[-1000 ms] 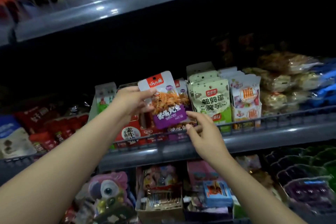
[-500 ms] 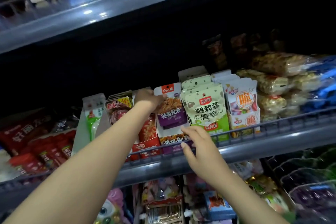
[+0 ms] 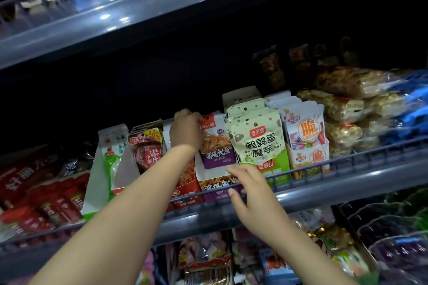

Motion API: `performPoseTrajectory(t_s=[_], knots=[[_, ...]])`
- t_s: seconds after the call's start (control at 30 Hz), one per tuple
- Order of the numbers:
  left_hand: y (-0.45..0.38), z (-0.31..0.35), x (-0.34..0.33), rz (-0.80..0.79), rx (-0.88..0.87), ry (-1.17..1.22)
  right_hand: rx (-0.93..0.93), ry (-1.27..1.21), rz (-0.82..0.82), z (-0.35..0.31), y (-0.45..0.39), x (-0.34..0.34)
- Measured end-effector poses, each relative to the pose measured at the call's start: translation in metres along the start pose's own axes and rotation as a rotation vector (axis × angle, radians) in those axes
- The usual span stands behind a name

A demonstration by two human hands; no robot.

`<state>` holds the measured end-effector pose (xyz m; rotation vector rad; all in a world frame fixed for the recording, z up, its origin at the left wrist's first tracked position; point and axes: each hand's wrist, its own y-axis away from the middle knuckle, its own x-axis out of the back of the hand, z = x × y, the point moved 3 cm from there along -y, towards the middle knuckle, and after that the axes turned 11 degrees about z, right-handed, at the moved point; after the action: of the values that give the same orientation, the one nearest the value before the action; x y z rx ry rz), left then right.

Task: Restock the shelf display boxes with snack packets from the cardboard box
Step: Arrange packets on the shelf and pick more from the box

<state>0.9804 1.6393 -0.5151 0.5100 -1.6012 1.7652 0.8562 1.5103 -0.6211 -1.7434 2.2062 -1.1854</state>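
A purple-and-white snack packet (image 3: 216, 143) stands upright in its display box (image 3: 209, 173) on the middle shelf. My left hand (image 3: 185, 129) reaches over the box and grips the packet's top left corner. My right hand (image 3: 250, 192) hovers with relaxed fingers in front of the box, by the shelf's wire rail (image 3: 347, 164), holding nothing. Green-and-cream packets (image 3: 259, 143) fill the box to the right. The cardboard box is out of view.
Red packets (image 3: 148, 148) in a box sit left of my left arm, with red bags (image 3: 41, 187) further left. White-and-orange packets (image 3: 305, 132) and clear bagged snacks (image 3: 342, 109) lie to the right. The upper shelf (image 3: 162, 9) overhangs. More goods (image 3: 203, 254) fill the lower shelf.
My left hand has carried the purple packet from in front of the shelf back and down into the display box. My right hand stayed near the box front.
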Motion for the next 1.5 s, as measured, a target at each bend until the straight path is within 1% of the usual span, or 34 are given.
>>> performPoseTrajectory(t_s=[0.13,0.3,0.4,0.57,0.67,0.77,0.87,1.0,1.1,1.2,1.27,1.37,1.5], knots=[[0.000,-0.004,-0.003,0.060,-0.040,-0.062,-0.009,-0.012,-0.003,0.000,0.000,0.000],[0.003,-0.007,-0.005,0.087,-0.075,-0.097,-0.017,-0.027,-0.004,0.000,0.001,0.000],[0.007,-0.009,-0.004,0.079,-0.059,-0.067,-0.007,-0.029,0.003,0.000,0.001,0.000],[0.021,-0.013,0.005,0.084,0.040,0.091,0.020,-0.017,0.025,0.001,0.003,-0.002],[0.046,-0.015,0.014,0.130,0.083,0.260,0.046,0.011,0.043,-0.002,0.009,-0.002],[0.079,-0.011,0.028,0.143,0.107,0.337,0.089,0.040,0.073,-0.007,0.019,-0.001],[0.118,-0.001,0.046,0.172,0.112,0.447,0.060,0.004,0.088,-0.011,0.036,0.002],[0.183,0.005,0.054,0.173,0.165,0.564,-0.079,0.003,0.067,-0.003,0.070,0.003],[0.239,0.001,0.041,0.125,0.263,0.612,-0.177,0.060,0.015,0.015,0.104,-0.001],[0.298,-0.009,0.017,0.044,0.410,0.633,-0.293,0.083,-0.066,0.039,0.144,-0.012],[0.333,-0.018,-0.004,-0.009,0.508,0.616,-0.370,0.108,-0.175,0.054,0.171,-0.022],[0.387,-0.031,-0.038,-0.169,0.674,0.593,-0.447,0.175,-0.351,0.077,0.213,-0.037],[0.453,-0.048,-0.075,-0.360,0.844,0.533,-0.505,0.243,-0.573,0.108,0.266,-0.053]])
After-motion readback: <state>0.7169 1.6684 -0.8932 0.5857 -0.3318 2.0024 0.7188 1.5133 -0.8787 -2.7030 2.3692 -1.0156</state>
